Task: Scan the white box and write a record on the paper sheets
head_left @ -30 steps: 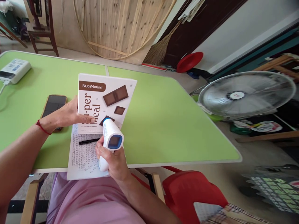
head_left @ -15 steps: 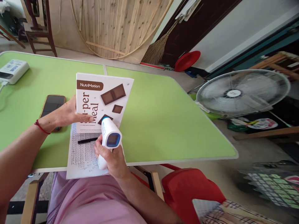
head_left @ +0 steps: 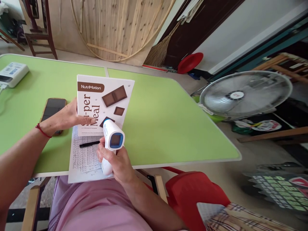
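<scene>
My left hand point(head_left: 69, 116) grips a white NutriMotion box point(head_left: 96, 102) with chocolate pieces printed on it, the thumb across its front and the other fingers hidden behind. The box stands tilted over the written sheets. In my right hand point(head_left: 117, 160) is a white infrared thermometer point(head_left: 111, 138) with a blue-rimmed screen facing me; fingers wrap its handle and its front end points at the lower part of the box. Beneath both lie sheets of handwritten paper point(head_left: 78, 171), reaching past the table edge. A black pen point(head_left: 89, 144) rests on them, left of the thermometer.
A phone point(head_left: 51, 109) lies on the green table point(head_left: 154, 128), partly under my left wrist. A white power bank point(head_left: 14, 73) with a cable is at the far left. To the right stand a fan point(head_left: 240, 94) and a red chair point(head_left: 192, 189).
The view has shifted slightly, so the background sits a little further left. Both hands keep their hold on the box and the thermometer, nearly still.
</scene>
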A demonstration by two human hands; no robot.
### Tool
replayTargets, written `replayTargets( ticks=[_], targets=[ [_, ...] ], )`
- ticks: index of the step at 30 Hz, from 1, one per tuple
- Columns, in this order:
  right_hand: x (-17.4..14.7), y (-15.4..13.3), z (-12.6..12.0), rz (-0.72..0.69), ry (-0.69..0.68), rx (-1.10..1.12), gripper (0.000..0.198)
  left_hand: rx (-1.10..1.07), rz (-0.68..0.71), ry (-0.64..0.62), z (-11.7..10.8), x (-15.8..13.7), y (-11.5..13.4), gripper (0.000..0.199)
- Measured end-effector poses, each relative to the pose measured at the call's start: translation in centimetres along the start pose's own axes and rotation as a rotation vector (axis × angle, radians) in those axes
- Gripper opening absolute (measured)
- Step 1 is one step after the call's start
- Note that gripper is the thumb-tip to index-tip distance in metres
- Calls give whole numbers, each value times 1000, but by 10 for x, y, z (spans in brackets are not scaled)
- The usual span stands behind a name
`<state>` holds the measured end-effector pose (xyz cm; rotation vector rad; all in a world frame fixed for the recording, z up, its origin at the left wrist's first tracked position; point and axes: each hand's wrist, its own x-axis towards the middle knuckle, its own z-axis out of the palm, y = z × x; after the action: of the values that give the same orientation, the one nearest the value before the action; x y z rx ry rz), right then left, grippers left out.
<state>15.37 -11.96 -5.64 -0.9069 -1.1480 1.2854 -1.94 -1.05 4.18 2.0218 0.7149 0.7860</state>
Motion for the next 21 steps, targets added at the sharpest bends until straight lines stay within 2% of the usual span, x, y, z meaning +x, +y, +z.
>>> replayTargets(
  ticks=[3,5,7,10,14,18,21],
  targets=[
    [-4,-10,-11,-71,-5,-47,22,5,-12,20,-2,-1,-1,45],
    [-4,-19,-23,-232,27,-142,19,14,7,37,-5,-1,-3,46],
    [0,-29,-40,-395,84,-274,17,33,42,73,-7,0,-4,44],
    [17,-41,-69,-478,161,-565,26,90,118,167,-11,2,-6,43],
    [48,-49,-100,-424,210,-926,53,165,184,236,-13,5,-11,54],
    [74,-50,-114,-346,140,-1214,53,259,217,317,-14,7,-18,60],
    [88,-50,-120,-373,21,-1327,49,311,237,337,-15,8,-23,57]
  ],
)
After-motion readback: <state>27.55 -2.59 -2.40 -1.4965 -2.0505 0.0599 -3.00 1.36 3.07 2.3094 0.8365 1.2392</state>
